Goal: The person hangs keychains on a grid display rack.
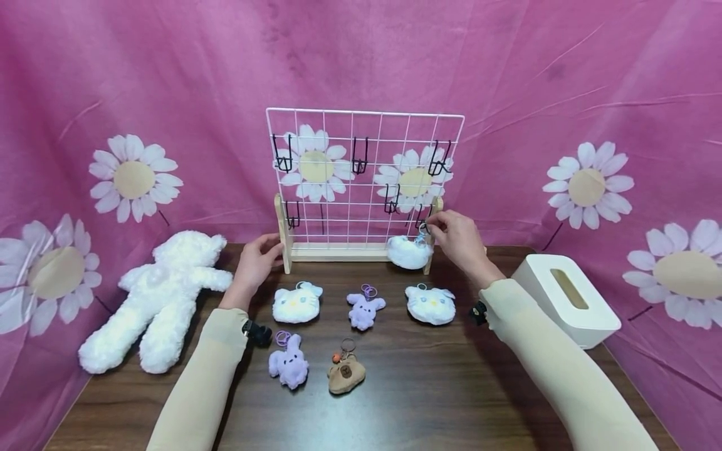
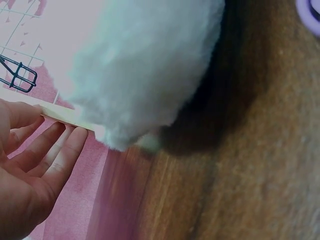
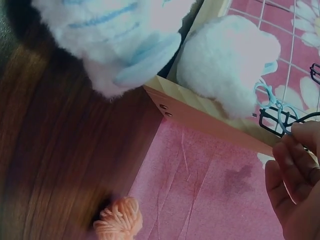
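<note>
My right hand (image 1: 459,241) pinches the pale blue ring (image 3: 283,119) of a white plush keychain (image 1: 407,253) at a black hook (image 3: 272,121) low on the rack's right side. The plush hangs below the ring, in front of the right wooden post (image 3: 210,115). At the other end, my left hand (image 1: 258,266) rests its fairly straight fingers (image 2: 65,155) against the left wooden post (image 1: 283,235) of the white wire grid rack (image 1: 366,114). Two white cat-face plush keychains, left (image 1: 296,304) and right (image 1: 431,305), lie before the rack.
Between them lies a purple plush keychain (image 1: 363,312). Nearer are another purple one (image 1: 290,363) and a brown one (image 1: 346,377). A white plush bear (image 1: 169,294) lies left; a white tissue box (image 1: 564,294) stands right. More black hooks (image 1: 360,156) hang on the grid.
</note>
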The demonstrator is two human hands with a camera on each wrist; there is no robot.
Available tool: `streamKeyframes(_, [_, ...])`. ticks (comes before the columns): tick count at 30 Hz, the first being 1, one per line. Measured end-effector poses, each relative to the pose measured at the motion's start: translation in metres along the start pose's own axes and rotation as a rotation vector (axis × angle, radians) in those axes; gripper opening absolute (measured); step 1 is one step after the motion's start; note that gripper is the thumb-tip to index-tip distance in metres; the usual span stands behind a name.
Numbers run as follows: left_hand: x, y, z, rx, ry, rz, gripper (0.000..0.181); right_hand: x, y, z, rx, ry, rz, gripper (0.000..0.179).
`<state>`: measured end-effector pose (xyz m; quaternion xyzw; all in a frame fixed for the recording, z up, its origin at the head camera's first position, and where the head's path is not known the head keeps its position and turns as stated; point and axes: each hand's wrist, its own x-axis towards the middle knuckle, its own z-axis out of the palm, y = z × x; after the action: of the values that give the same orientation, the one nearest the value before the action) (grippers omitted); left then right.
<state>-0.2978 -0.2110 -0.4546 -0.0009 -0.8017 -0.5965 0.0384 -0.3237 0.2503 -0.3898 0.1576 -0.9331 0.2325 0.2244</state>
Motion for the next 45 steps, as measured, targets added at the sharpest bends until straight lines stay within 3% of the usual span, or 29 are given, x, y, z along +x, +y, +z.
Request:
streamKeyframes(14, [-0.003, -0.004, -0.002, 0.012, 0.000, -0.006, 0.046, -0.004, -0.004, 0.009, 0.002, 0.025, 0.013, 0.014])
streamKeyframes(23, [-0.003, -0.005, -0.002, 0.004, -0.008, -0.002, 0.047, -0.008, 0.000, 0.010, 0.061, 0.018, 0.032, 0.014])
streamKeyframes(45, [-0.003, 0.004, -0.001, -0.044, -0.019, 0.011, 0.047, -0.045, -0.022, -0.031, 0.081, 0.049, -0.006, 0.013])
